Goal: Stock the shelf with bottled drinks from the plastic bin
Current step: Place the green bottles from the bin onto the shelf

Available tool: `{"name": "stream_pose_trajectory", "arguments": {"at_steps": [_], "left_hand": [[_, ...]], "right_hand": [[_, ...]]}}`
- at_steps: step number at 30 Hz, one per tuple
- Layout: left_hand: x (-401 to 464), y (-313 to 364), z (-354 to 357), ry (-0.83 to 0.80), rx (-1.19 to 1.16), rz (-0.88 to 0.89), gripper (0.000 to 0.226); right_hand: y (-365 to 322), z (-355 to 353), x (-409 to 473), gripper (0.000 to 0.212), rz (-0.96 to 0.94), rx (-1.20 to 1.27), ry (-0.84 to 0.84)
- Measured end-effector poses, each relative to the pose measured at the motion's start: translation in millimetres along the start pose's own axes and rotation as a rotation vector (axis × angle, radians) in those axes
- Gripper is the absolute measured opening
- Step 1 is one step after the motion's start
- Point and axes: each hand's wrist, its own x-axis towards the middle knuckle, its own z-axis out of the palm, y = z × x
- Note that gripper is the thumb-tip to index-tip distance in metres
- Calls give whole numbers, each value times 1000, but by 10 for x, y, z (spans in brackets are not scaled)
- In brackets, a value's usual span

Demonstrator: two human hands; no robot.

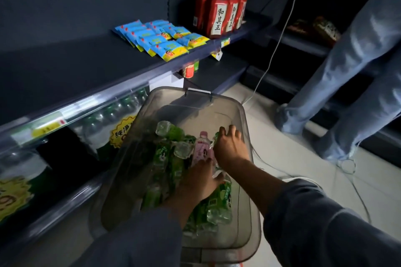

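Both hands down in the clear plastic bin (243,115) on the floor beside the dark shelf (108,65). Left hand (200,182) lies flat on green-labelled bottles (161,158); right hand (230,147) by pink-labelled bottle (202,149), grip unclear.

Single head view, looking steeply down, close over bin (243,119), shelf (108,84) left

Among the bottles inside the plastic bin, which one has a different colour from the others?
The pink bottle, lying between the two hands near the middle of the bin. The other bottles around it carry green labels.
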Motion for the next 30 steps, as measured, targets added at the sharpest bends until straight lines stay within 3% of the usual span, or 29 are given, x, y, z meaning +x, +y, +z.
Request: {"name": "stream_pose_trajectory", "arguments": {"at_steps": [2,5,10,15,19,22,26,30], "left_hand": [[2,-17,76,-4,-95,-13,65],[-1,-40,140,-32,-190,-23,80],[11,-121,43,-342,-546,-123,98],[66,-157,-75,-421,-524,-231,97],[34,-154,-206,-441,-556,-251,64],[-13,-183,-279,-406,-530,-261,61],[-71,-243,-380,-377,-569,-282,35],[-148,-270,-513,-327,-572,-254,32]], "right_hand": [[4,6,66,46,-3,-31,-49],[-1,27,144,43,11,-75,-81],[-34,88,200,45,46,-123,-82],[-37,115,246,53,67,-128,-126],[-33,48,286,52,66,-97,-182],[-42,24,290,59,79,-95,-209],[-74,88,203,67,61,-125,-240],[-111,173,79,63,29,-123,-196]]}}
